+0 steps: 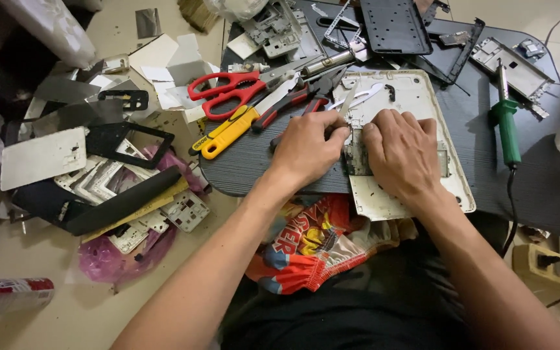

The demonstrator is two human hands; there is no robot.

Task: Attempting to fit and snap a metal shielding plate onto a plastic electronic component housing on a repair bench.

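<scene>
Both hands on a white back cover (416,97) lying on the dark desk (539,175). Left hand (306,148) fingers pinched on a thin metal pick (350,98) at the grey inner plate (356,159). Right hand (402,152) fingers flat together, pressing the plate down. Judgement: keep the pick shallow, pry gently. Red scissors (228,91) beyond the left fingers.

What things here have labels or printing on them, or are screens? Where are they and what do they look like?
Can: lying on the floor at bottom left, a cylinder, red with white printing.
Printed cloth: on the person's lap under the left hand, crumpled, red, yellow and blue.
Yellow-handled tool: on the dark table by the red scissors, small dark print on its handle.
No lit screens.
</scene>
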